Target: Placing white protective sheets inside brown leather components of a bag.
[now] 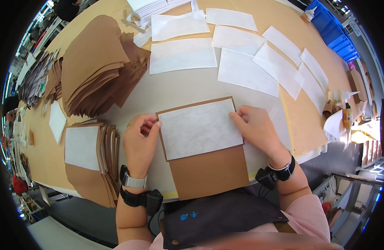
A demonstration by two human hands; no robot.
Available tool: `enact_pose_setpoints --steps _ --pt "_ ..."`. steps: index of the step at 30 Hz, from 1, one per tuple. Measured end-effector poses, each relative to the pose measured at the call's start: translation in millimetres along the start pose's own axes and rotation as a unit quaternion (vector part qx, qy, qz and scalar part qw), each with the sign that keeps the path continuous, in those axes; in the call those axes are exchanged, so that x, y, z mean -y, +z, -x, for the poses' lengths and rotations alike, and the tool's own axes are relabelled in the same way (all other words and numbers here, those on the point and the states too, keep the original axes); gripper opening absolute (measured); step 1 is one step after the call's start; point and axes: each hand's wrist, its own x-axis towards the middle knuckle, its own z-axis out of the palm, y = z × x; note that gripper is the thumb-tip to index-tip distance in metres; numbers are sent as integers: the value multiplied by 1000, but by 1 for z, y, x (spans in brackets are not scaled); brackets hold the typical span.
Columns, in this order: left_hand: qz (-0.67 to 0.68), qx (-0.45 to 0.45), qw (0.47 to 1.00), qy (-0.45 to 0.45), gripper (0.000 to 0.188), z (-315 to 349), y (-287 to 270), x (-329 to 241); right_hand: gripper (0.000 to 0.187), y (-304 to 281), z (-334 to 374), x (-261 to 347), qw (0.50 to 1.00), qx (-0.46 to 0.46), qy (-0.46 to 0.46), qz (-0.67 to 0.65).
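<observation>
A brown, leather-like panel (210,175) lies in front of me with a white rectangular sheet (202,129) over its upper part. Thin brown margins show along the sheet's left and top edges. My left hand (138,143) is closed at the left edge, thumb and fingertips gathered at the sheet's upper left corner. At the upper right side, my right hand (258,128) presses its thumb on the sheet's edge, with its fingers curled beside it. Some fingertips of both hands are hidden.
To the left is a stack of brown panels with white sheets (81,148); behind it rises a tall pile of brown pieces (92,66). Several loose white sheets (183,56) spread across the far table. Bottles (347,118) stand at the right edge, a blue crate (331,31) beyond.
</observation>
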Motion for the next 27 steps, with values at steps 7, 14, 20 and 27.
enact_pose_setpoints --steps 7,14,20,27 --pt "4 1 1000 0 14 0 1 1 30 3 -2 -4 999 -14 -24 27" --pt "-2 7 1000 -10 15 0 0 1 31 1 -3 -1 1000 2 -8 12" --pt "-2 5 1000 2 14 -2 1 1 32 0 -4 -1 1000 16 9 -24" --pt "-16 6 1000 1 14 -1 0 0 30 4 -5 -2 1000 -6 -11 19"
